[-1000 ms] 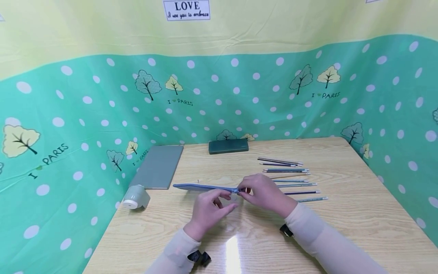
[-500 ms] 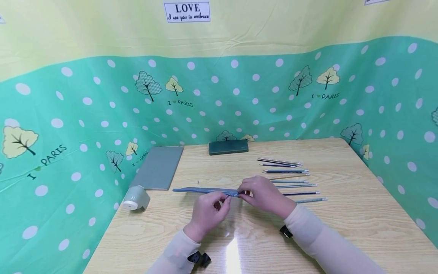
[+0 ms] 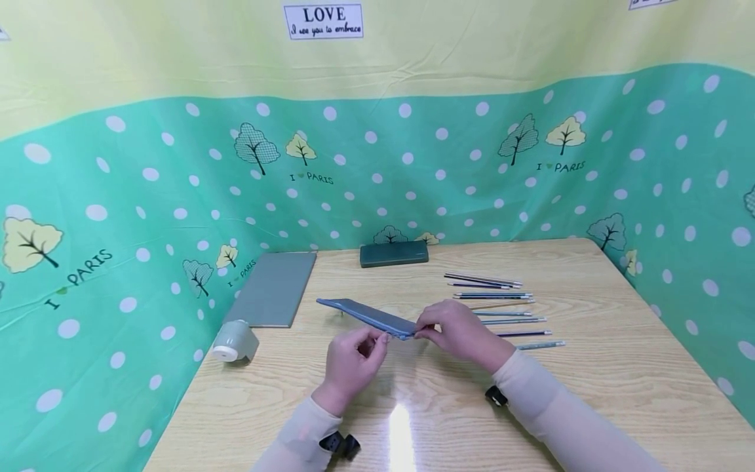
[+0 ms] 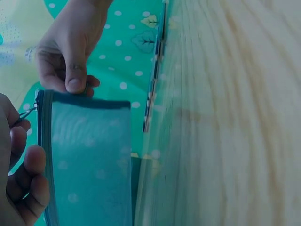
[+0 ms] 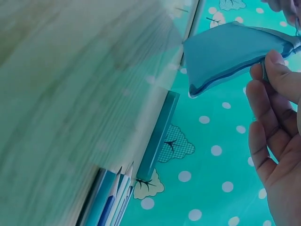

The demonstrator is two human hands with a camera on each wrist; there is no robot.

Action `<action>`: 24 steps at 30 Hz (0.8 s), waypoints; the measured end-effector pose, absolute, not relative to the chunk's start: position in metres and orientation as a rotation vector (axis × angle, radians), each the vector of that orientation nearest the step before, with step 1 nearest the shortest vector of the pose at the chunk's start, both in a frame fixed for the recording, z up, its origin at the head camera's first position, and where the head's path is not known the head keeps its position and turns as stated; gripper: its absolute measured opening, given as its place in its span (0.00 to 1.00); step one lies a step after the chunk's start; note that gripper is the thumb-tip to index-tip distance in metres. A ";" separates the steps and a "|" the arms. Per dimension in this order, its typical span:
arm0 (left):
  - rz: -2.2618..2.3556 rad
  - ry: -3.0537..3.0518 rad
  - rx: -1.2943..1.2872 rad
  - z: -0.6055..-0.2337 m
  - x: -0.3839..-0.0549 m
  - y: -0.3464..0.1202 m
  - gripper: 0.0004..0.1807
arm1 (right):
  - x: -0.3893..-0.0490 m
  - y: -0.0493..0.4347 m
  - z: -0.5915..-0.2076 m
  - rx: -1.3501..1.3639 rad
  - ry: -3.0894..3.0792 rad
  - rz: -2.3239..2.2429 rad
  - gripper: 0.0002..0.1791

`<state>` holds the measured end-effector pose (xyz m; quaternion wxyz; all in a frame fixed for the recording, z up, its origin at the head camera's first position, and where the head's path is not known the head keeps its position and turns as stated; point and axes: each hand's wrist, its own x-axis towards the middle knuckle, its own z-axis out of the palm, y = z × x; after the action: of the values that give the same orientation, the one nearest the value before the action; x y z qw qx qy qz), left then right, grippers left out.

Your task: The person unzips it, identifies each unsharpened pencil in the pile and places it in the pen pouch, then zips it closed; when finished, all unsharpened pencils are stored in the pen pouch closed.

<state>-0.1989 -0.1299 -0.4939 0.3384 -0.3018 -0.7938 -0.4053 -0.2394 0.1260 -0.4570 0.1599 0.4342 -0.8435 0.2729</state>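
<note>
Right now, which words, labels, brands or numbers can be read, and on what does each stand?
"LOVE": white panel on the backdrop.
"I see you to embrace": same panel, beneath.
"I PARIS", a heart between: backdrop, four times.
Cut-off panels at upper left and right: unreadable.
Blue pouch, pencils, dark green case: nothing legible; any print is too small.

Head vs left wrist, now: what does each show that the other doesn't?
Head only: the gray board, the pale green cup-like item at its near end and the LOVE print on the cloth.

Left wrist only: a clear close-up of the zipper pull and its loop at the fingers of the left hand, plus the broad face of the pouch nearly full on.

Both: the pouch, both hands, with the right hand pinching one end, some pencils, the cloth and the tabletop.
</note>
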 end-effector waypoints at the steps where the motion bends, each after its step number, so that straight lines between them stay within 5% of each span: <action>1: -1.049 -2.075 -0.776 -0.494 -0.199 -0.131 0.07 | -0.240 0.127 -0.457 1.243 -2.407 0.786 0.06; 24: -1.213 -2.270 -0.489 -0.492 -0.209 -0.163 0.06 | -0.257 0.156 -0.456 1.050 -2.603 0.822 0.08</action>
<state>-0.2089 -0.1627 -0.4923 0.2578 -0.1804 -0.8372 -0.4474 -0.2570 0.1565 -0.4564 0.1083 0.3569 -0.8848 0.2794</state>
